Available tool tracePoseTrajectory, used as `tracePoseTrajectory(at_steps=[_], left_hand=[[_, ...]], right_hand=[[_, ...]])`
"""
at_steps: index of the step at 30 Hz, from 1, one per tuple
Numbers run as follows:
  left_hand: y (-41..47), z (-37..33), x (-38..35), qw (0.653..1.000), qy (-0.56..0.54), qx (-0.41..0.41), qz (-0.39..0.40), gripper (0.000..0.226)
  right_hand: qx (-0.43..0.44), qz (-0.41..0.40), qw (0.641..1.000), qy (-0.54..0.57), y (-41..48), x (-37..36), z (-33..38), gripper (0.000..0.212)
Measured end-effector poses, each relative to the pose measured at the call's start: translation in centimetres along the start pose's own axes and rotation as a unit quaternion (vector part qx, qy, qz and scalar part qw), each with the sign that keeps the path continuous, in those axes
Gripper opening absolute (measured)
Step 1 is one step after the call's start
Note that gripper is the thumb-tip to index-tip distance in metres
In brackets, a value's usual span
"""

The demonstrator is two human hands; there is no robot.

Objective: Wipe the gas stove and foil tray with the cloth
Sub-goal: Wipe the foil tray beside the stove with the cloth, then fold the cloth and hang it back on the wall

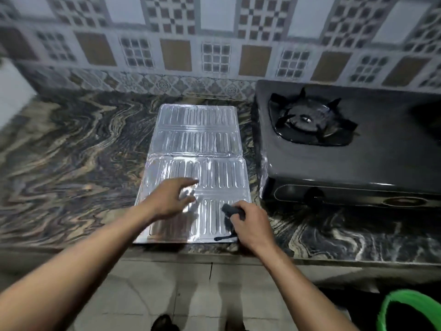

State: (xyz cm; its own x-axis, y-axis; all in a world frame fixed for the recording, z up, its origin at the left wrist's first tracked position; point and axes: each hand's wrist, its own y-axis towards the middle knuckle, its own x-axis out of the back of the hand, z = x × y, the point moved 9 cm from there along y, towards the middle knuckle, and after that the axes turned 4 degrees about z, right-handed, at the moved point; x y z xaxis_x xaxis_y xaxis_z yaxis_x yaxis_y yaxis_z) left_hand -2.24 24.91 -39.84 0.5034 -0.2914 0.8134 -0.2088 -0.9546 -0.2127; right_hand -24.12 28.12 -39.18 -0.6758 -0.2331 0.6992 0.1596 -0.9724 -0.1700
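A silver ribbed foil tray (198, 139) lies flat on the marbled counter, unfolded in panels. My left hand (170, 198) rests on its near left panel with fingers spread, holding nothing. My right hand (250, 224) is at the tray's near right corner, closed on a small dark cloth (230, 211) that touches the foil. A dark strand of the cloth (225, 238) trails along the tray's front edge. To the right of the tray stands the black gas stove (372, 161), with its burner grate (310, 118) on top.
The patterned marble counter (71, 144) extends left of the tray. A tiled wall (214, 44) backs it. The stove's knob (315, 194) faces the front. A green bucket (405, 311) stands on the floor at lower right. Shoes (164, 323) show below the counter edge.
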Motion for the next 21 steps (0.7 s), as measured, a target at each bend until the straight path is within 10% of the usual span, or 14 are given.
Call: tracePoseTrajectory(at_steps=[5, 9, 15, 21], left_hand=[[-1.1, -6.6, -1.5, 0.974, -0.212, -0.018, 0.078, 0.047], [-1.6, -9.7, 2.5, 0.949, -0.312, -0.05, 0.016, 0.014], [-2.1, -13.8, 8.0, 0.933, -0.349, -0.066, -0.066, 0.024], [-3.1, -16.5, 10.4, 0.896, -0.436, -0.059, 0.054, 0.033]], right_hand=[[0.042, 0.063, 0.971, 0.227, 0.2, 3.6, 3.5, 0.026], [0.074, 0.087, 0.945, 0.307, 1.1, 6.0, 4.9, 0.026], [0.127, 0.102, 0.901, 0.403, 1.4, 8.8, 7.0, 0.024], [0.136, 0.066, 0.872, 0.466, 2.4, 11.7, 8.1, 0.022]])
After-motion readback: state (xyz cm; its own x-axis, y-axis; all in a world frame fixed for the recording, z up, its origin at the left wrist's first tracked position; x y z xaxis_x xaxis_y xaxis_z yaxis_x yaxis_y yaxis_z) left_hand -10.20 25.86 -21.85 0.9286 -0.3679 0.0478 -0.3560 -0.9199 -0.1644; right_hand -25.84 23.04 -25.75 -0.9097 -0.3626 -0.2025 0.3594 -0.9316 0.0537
